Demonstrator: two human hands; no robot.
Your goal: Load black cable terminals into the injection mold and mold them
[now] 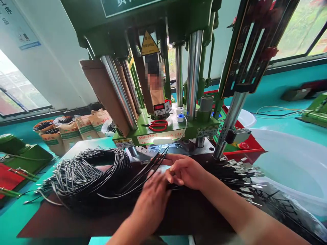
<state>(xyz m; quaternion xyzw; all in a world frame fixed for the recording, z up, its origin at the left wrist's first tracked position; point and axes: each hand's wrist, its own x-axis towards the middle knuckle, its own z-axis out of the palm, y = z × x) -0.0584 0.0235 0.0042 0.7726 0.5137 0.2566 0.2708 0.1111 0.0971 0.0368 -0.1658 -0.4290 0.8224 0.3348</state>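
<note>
From my distant station, I see the left hand [155, 187] back-upward at black cables [145, 172] running toward ten o'clock, its grip hidden; the right hand [187, 171], loosely curled alongside, may hold some, but I cannot tell. A cable coil [76, 173] lies at nine o'clock, red-handled scissors [158, 125] at twelve.

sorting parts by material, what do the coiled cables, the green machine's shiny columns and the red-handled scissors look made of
Coiled cables: probably plastic or rubber sheathing, from the smooth, bendy strands with a sheen; cores hidden.
Shiny columns: likely polished or chromed steel, given the mirror-like streaks.
Red-handled scissors: the even bright red suggests plastic or coating; thin blades are probably metal.
</note>
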